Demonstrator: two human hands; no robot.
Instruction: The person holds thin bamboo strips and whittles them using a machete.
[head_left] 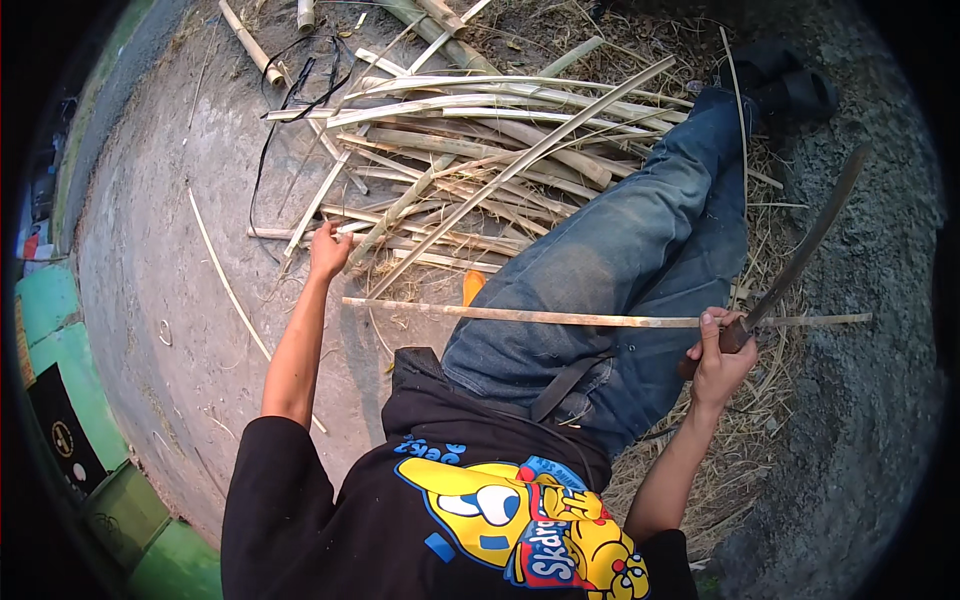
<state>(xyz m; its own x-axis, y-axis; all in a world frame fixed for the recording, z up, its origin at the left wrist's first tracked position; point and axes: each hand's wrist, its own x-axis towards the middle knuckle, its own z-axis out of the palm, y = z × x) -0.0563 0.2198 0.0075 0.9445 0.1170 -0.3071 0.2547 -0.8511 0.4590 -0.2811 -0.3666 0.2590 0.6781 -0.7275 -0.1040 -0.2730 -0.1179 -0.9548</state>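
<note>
My left hand (pixel 328 250) reaches to the near left edge of a pile of split bamboo strips (pixel 480 190). Its fingers are bent closed over the end of a bamboo strip there. In my right hand (pixel 720 365), beside my thigh, is the wooden handle of a machete (pixel 815 235), whose long dark blade points up and away to the right. A long, narrow bamboo strip (pixel 560 317) lies across my lap. It passes by the thumb of my right hand and under the base of the machete, sticking out on the right.
Jeans-clad legs (pixel 620 240) stretch out to the far right beside the pile. Thicker bamboo pieces (pixel 250 42) and a black strap (pixel 300 100) lie at the far left. An orange object (pixel 473 287) shows beside my thigh. Dry shavings (pixel 740 470) cover ground at right.
</note>
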